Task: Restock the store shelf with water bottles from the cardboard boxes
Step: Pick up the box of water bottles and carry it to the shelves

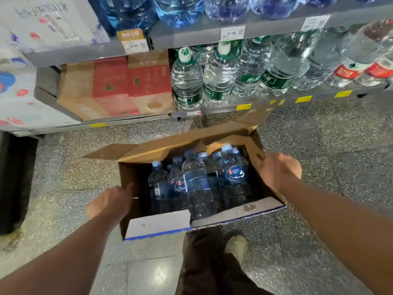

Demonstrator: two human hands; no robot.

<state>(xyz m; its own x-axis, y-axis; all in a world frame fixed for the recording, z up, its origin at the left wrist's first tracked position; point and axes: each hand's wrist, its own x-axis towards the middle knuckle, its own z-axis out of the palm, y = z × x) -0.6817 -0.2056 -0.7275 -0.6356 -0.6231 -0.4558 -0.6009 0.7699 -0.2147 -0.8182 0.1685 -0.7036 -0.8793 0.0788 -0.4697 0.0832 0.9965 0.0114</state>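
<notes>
**Full box waiting before the shelf**

We are facing the grey metal store shelf [191, 36], and the open brown cardboard box [131, 173] is standing on the speckled floor [329, 150] just before it. We are judging that the danger is lying in the lifting. The box is heavy with water, and if one side is rising alone, the box may be tilting, the thin wall tearing, or bottles falling out.

The lower shelf is holding large clear bottles with green labels [187, 81] beside red-and-brown cartons [110, 86], so free place there is looking tight. Inside the box, the small clear water bottles with dark blue labels [197, 184] are standing upright and close together.

Our right hand [278, 171] is grasping the right wall of the box, with fingers curled over the edge. Our left hand [112, 201] is blurred beside the left wall, and we cannot tell whether it is gripping.
</notes>
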